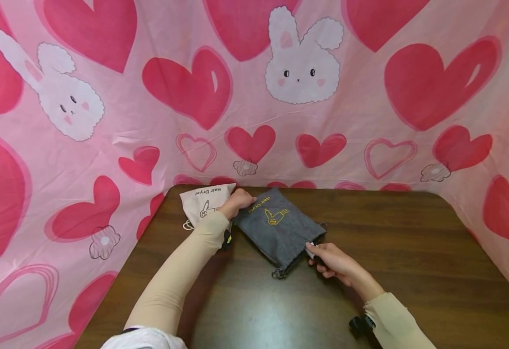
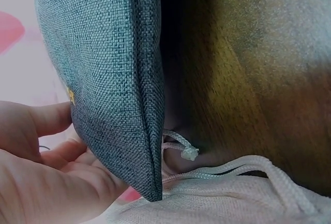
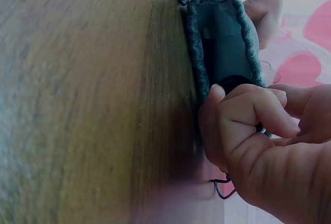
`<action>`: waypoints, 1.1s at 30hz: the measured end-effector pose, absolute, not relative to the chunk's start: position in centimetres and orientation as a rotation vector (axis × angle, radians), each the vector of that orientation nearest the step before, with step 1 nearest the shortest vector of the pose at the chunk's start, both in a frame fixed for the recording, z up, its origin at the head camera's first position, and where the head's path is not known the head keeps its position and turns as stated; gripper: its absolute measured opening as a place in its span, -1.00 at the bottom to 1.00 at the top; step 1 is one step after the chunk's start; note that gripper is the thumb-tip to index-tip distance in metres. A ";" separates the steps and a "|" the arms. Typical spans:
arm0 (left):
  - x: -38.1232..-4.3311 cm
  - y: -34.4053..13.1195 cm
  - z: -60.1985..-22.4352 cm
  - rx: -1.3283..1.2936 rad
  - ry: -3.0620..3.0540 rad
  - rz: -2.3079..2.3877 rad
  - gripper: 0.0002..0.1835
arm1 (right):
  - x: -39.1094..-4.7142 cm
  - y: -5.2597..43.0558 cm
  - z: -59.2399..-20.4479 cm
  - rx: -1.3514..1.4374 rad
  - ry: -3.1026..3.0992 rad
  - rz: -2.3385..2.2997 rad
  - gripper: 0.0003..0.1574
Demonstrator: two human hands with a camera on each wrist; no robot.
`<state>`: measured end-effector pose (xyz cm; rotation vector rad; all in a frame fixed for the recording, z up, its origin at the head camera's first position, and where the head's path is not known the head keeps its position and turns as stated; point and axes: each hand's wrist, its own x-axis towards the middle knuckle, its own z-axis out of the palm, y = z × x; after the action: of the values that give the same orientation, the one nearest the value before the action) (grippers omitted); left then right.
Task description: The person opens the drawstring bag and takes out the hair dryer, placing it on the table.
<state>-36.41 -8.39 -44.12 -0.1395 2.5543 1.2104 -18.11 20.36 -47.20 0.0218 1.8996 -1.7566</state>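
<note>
A dark grey cloth drawstring bag (image 1: pixel 276 228) with a yellow hair dryer print lies slanted on the table. At its far left corner my left hand (image 1: pixel 238 201) pinches the cloth between thumb and fingers. The bag's ruffled mouth (image 3: pixel 194 53) gapes toward my right hand (image 1: pixel 335 264). Inside, a smooth grey cylindrical body (image 3: pixel 230 53) shows, apparently a hair dryer; the bag hides most of it. My right fingers curl round its black and whitish end at the opening. Part of that end is hidden behind the fingers.
A cream drawstring bag (image 1: pixel 199 201) printed "Hair Dryer" lies at the table's far left, partly behind my left hand, with its white cord (image 2: pixel 253 164) loose. Pink heart-patterned cloth (image 1: pixel 246 97) hangs behind the brown wooden table (image 1: pixel 411 232).
</note>
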 end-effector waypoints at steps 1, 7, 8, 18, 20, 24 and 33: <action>-36.4 -8.4 -44.2 -0.145 2.556 1.218 -0.75 | -18.1 20.4 -47.2 0.013 1.893 -1.758 -0.46; -36.3 -8.4 -44.1 -0.151 2.552 1.253 -0.66 | -18.2 20.5 -47.3 -0.057 1.880 -1.745 -0.45; -36.3 -8.4 -44.1 -0.150 2.551 1.252 -0.63 | -18.2 20.5 -47.3 -0.068 1.881 -1.742 -0.44; -36.6 -8.2 -44.5 -0.195 2.564 1.233 -0.52 | -18.2 20.4 -47.4 -0.052 1.887 -1.770 -0.50; -36.6 -8.2 -44.5 -0.199 2.574 1.227 -0.51 | -18.1 20.3 -47.4 -0.045 1.889 -1.779 -0.52; -36.8 -8.2 -44.6 -0.215 2.580 1.214 -0.48 | -18.0 20.3 -47.5 -0.021 1.899 -1.788 -0.57; -37.0 -8.3 -44.6 -0.197 2.597 1.239 -0.52 | -17.8 20.2 -47.4 0.003 1.903 -1.819 -0.62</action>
<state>-37.02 -8.33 -44.61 -0.1966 2.5969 1.2392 -17.76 20.23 -47.41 0.0035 1.9031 -1.8194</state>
